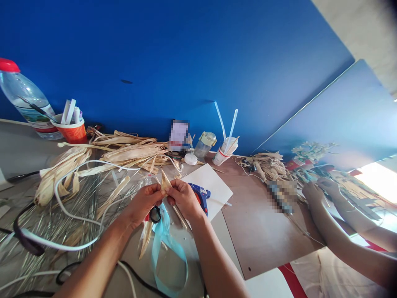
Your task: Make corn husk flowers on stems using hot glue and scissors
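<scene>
My left hand [150, 199] and my right hand [182, 198] meet at the middle of the view. Both pinch a small pointed piece of dry husk [165, 181] between thumbs and fingertips, its tip upward. Just beyond my right hand lies a blue glue gun [202, 196], partly on a white sheet [209, 186]. Below my hands a light blue ribbon [166, 238] hangs in a loop over the table, beside black-handled scissors [155, 214], partly hidden. A thin stick [180, 217] runs down under my right hand.
Dry husks [133, 151], wires [93, 215] and a white cable [71, 247] cover the left side. Behind stand a bottle [27, 99], a red cup [73, 131], a jar [204, 145] and a straw cup [225, 151]. At right, another person's hands [321, 191] work.
</scene>
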A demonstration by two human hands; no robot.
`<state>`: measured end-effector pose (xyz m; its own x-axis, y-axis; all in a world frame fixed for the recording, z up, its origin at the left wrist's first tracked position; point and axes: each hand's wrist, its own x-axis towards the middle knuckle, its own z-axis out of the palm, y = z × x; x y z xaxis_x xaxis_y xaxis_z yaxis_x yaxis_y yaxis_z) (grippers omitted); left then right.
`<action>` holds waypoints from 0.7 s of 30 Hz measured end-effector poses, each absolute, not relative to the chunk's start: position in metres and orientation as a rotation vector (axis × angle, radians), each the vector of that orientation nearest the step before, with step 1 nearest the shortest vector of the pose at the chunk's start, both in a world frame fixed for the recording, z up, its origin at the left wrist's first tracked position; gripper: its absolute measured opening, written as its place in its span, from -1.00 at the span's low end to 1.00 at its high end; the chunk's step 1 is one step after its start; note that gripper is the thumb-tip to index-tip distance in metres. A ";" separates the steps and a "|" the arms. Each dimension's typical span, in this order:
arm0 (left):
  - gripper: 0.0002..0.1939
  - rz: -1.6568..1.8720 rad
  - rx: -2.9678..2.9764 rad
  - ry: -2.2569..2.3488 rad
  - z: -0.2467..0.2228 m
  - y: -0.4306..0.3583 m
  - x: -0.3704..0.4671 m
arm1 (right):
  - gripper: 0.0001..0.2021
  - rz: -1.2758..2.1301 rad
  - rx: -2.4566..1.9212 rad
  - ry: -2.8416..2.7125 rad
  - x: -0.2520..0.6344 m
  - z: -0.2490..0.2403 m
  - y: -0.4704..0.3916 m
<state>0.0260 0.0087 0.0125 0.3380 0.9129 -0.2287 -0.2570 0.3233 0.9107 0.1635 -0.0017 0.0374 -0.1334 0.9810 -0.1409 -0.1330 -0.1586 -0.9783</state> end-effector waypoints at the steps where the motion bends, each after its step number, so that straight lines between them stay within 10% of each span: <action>1: -0.73 0.927 0.912 0.898 0.013 0.009 0.026 | -0.71 1.474 -1.151 -1.113 0.163 0.037 -0.002; 21: -0.68 1.317 0.654 0.809 0.019 0.015 0.020 | -0.78 1.265 -1.164 -1.010 0.176 0.041 0.006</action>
